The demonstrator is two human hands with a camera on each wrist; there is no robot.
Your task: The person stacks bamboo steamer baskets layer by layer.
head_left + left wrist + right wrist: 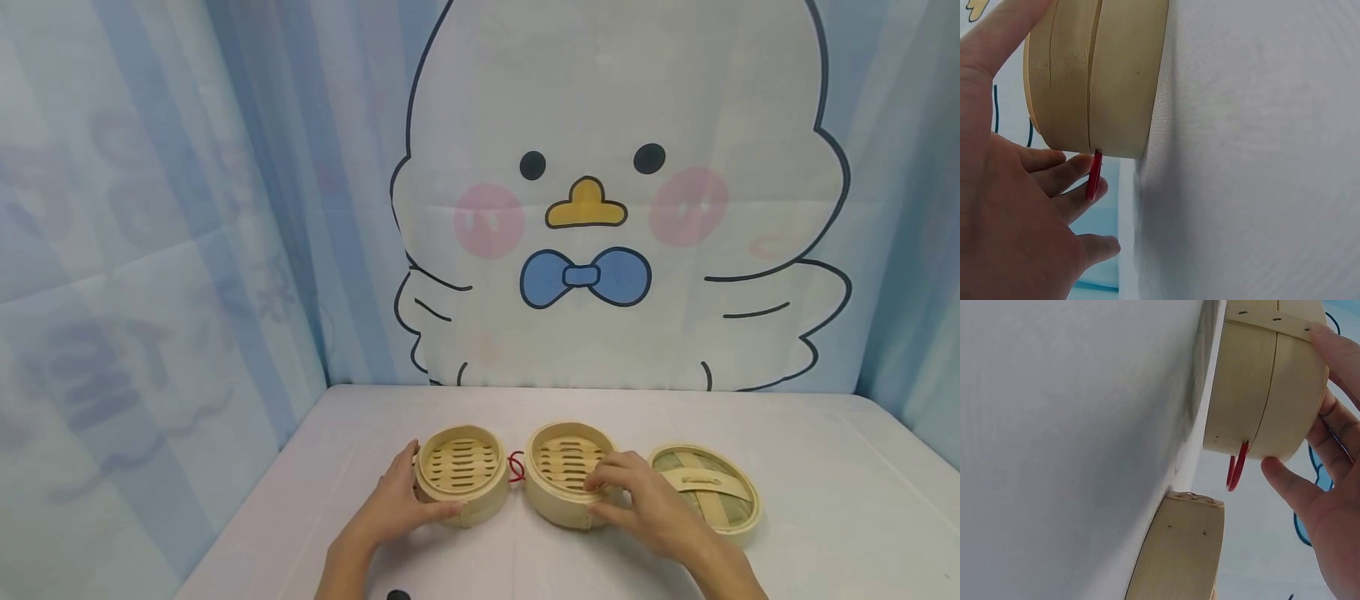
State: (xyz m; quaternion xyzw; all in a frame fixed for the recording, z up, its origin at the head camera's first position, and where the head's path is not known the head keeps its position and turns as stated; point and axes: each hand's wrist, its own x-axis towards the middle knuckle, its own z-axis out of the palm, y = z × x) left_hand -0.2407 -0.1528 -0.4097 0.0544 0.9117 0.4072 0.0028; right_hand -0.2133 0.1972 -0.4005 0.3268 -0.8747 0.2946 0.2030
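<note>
Two round bamboo steamer baskets with slatted floors stand side by side on the table. My left hand (397,500) spans the left steamer basket (468,504), its thumb along the front wall and its fingers bent round the left side. A red cord loop (1094,178) hangs from that side, beside the fingers. At the right steamer basket (558,504), my right hand (648,508) holds the right rim, thumb on the outer wall and some fingers over the edge; one finger touches the side wall near a red loop (1238,465). Between the baskets shows another red cord (516,467).
A woven bamboo lid (708,483) with a strap handle lies to the right, partly behind my right forearm. A white cloth covers the table (480,575). Behind it hangs a curtain (360,208) with a cartoon bird. A small dark object (398,595) shows at the bottom edge.
</note>
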